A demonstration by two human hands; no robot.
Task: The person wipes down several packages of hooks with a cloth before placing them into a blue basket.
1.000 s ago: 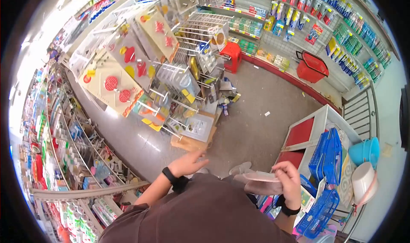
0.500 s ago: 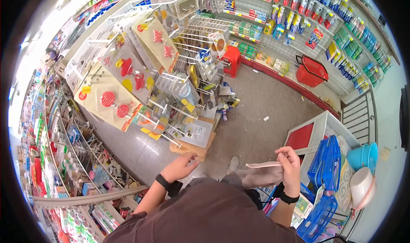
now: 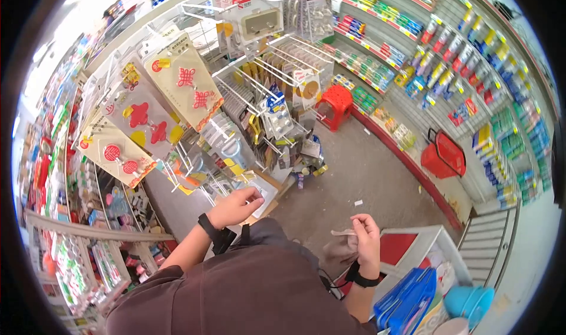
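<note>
My right hand point(image 3: 368, 245) is closed on a greyish-pink cloth point(image 3: 342, 248), which hangs down beside my body over the floor. The cloth's pale upper edge sticks out to the left of the fingers. In front of my body, my left hand point(image 3: 239, 208) holds nothing, its fingers loosely bent and apart. It is nearest to the display rack's lower hooks. Packs of red-decorated wall hooks point(image 3: 147, 123) hang from that rack, with a blue-and-white pack point(image 3: 276, 116) further along. Both wrists wear black bands.
A red stool point(image 3: 335, 106) stands behind the rack, and a red shopping basket point(image 3: 443, 156) sits at the right-hand shelves. Blue baskets point(image 3: 407, 302) and a turquoise bucket point(image 3: 470, 304) are close on my right. Stocked shelves point(image 3: 76, 264) line the left.
The view has turned and shifted towards the rack, whose packs look nearer. My left hand has come up by the lower hooks. The cloth stays in my right hand.
</note>
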